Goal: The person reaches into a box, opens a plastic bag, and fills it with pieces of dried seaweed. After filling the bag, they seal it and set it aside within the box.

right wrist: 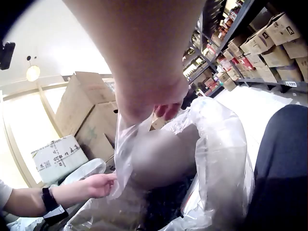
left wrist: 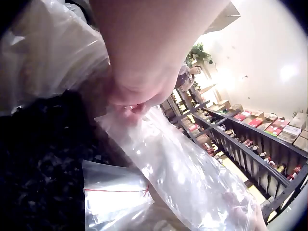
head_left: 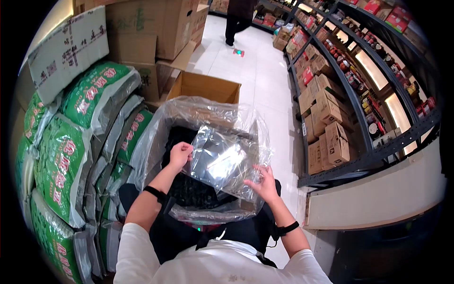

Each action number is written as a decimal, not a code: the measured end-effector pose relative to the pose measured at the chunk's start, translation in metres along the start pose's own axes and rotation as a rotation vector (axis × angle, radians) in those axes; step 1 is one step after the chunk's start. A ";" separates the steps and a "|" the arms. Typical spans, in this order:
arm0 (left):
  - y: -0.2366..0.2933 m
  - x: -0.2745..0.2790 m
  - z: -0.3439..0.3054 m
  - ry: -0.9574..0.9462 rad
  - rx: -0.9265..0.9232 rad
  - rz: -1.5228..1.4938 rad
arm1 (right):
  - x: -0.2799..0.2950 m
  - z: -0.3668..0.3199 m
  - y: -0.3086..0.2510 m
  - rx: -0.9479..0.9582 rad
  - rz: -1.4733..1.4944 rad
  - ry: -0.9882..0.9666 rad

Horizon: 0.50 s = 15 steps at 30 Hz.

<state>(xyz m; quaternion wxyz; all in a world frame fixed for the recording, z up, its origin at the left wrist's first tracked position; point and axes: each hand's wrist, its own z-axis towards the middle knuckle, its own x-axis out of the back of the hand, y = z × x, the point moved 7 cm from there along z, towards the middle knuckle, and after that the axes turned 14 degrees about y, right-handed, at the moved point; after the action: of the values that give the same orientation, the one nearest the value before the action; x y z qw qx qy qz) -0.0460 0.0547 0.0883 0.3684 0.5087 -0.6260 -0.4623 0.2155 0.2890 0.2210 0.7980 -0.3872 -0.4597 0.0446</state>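
I had the left hand (head_left: 180, 155) and right hand (head_left: 265, 183) apart, pinching a clear bag (head_left: 213, 158) above dark goods (head_left: 189, 193), apparently spreading it, with opening it seemingly needed next.

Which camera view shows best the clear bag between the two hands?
The head view: the clear bag shows broad and nearly whole. The left wrist view has it slanting off the bottom; the right wrist view, only a narrow strip.

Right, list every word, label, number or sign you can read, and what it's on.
"豆": last large character on the green sacks; the others aren't clear.
White box: print too small.
Brown carton: green writing unclear.
Shelf cartons: marks too small to read.
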 end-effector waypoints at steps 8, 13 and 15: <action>0.012 -0.001 -0.001 -0.034 -0.071 0.112 | 0.004 0.003 -0.009 0.047 0.006 0.049; 0.002 -0.008 -0.011 -0.229 0.162 -0.027 | 0.000 0.003 0.005 -0.059 -0.209 -0.083; 0.001 -0.005 -0.018 -0.269 0.242 0.021 | 0.003 0.003 0.003 -0.081 -0.211 -0.115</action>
<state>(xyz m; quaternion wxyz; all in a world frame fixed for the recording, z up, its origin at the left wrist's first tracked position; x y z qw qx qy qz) -0.0284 0.0560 0.0943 0.2220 0.4763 -0.7260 -0.4436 0.2160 0.2935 0.2221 0.7541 -0.3656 -0.5444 -0.0359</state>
